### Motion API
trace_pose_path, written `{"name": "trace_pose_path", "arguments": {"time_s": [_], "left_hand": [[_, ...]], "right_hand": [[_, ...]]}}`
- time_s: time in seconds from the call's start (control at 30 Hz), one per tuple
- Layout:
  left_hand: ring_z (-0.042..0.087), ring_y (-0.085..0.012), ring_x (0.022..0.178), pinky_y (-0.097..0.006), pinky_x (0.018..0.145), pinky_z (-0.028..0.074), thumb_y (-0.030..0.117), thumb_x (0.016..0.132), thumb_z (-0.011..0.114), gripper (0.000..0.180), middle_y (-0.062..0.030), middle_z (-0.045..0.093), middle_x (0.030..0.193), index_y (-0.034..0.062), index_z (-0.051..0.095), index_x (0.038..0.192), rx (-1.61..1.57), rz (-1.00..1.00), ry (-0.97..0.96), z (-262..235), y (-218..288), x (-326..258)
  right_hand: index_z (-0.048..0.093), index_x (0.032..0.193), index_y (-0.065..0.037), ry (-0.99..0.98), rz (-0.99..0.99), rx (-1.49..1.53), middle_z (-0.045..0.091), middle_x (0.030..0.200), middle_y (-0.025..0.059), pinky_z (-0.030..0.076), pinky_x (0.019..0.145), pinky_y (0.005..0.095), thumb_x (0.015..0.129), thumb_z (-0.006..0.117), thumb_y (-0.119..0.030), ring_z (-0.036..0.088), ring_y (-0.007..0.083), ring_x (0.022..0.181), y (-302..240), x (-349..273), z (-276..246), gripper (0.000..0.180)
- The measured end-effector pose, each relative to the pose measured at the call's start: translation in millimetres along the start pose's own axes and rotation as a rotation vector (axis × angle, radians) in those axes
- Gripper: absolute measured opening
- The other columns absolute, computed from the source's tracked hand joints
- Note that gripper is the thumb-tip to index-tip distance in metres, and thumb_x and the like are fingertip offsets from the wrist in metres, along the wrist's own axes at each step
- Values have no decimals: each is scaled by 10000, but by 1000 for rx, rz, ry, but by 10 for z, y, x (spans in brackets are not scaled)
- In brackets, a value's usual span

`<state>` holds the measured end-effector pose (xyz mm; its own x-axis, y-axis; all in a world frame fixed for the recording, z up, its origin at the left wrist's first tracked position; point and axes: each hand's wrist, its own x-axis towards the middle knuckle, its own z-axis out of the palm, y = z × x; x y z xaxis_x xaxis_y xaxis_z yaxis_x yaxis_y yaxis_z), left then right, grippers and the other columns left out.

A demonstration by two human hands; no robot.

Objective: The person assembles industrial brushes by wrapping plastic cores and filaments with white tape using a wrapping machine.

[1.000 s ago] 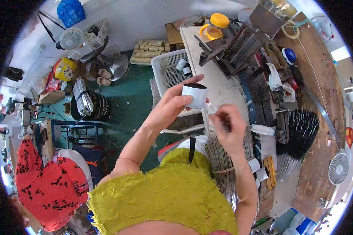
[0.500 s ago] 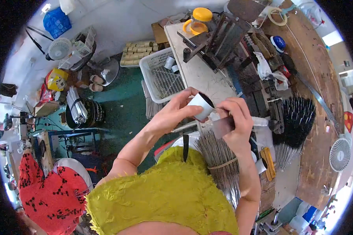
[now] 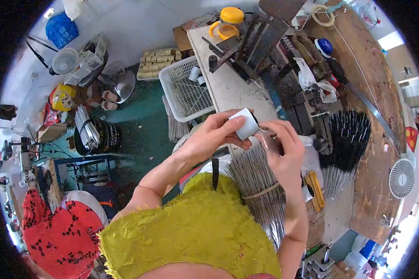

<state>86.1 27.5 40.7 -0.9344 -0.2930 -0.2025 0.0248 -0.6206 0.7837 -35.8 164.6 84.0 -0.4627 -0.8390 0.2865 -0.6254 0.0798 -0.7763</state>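
Observation:
My left hand (image 3: 214,136) is closed round a short white cylinder (image 3: 245,124), thumb on its side and fingers behind. The cylinder lies tilted, its dark end turned toward my right hand (image 3: 286,148). Between the bent fingers of that hand is a flat, shiny brownish piece (image 3: 270,143), mostly hidden, so its kind is unclear. The right fingertips are close by the cylinder's dark end; whether they touch it I cannot tell. Below both hands stands a bundle of thin grey metal rods (image 3: 252,169), tied with a band.
A white plastic basket (image 3: 165,86) holds small white cylinders. Heavy dark metal equipment (image 3: 260,42) stands on the pale bench (image 3: 228,93). To the right are a bundle of black bristles (image 3: 349,135), a yellow tool (image 3: 314,190) and a white fan (image 3: 402,178). Red patterned cloth (image 3: 60,232) shows at lower left.
The white cylinder has turned, so its dark opening faces more to the right and shows less. My right hand has drawn the brownish piece further into its fingers. The whole view has shifted slightly.

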Motion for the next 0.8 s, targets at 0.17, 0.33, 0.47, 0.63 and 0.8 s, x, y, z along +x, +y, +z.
{"name": "trace_pose_path", "arguments": {"time_s": [0.17, 0.33, 0.47, 0.63, 0.8], "left_hand": [[602, -146, 891, -302, 743, 523, 262, 935, 479, 424, -94, 596, 1062, 1, 453, 1268, 230, 67, 20, 38, -63, 0], [620, -188, 821, -317, 726, 528, 288, 931, 488, 455, -154, 603, 1026, -29, 426, 1251, -40, -84, -76, 45, -108, 28], [625, -205, 781, -323, 723, 529, 301, 933, 481, 469, -182, 601, 1013, -29, 402, 1257, 5, -74, -32, 82, -119, 20], [631, -189, 776, -302, 717, 539, 319, 913, 524, 553, -155, 606, 954, -55, 346, 1280, -62, -77, -27, 132, -81, 24], [620, -164, 769, -285, 692, 539, 344, 895, 552, 583, -149, 603, 951, -46, 352, 1280, 190, -5, 47, 88, -185, 44]], "right_hand": [[559, 957, -33, 88, -301, -241, 565, 907, 103, 467, 586, 306, 544, 589, 113, 587, 240, 704, 97, -38, 35, 439], [486, 911, -22, 117, 97, 357, 505, 785, 25, 401, 539, 234, 822, 520, 58, 498, 102, 626, 102, -81, -1, 124], [535, 944, -33, 135, 141, 379, 527, 830, 26, 392, 554, 209, 868, 537, -7, 485, 79, 648, 60, -32, -95, 80], [574, 982, -39, 43, -122, -182, 572, 891, 114, 487, 615, 318, 632, 619, 89, 603, 249, 711, 55, -119, -85, 376], [564, 925, -16, 56, -231, -508, 560, 833, 100, 492, 578, 323, 624, 618, 84, 600, 251, 684, 19, -190, -24, 322]]}}
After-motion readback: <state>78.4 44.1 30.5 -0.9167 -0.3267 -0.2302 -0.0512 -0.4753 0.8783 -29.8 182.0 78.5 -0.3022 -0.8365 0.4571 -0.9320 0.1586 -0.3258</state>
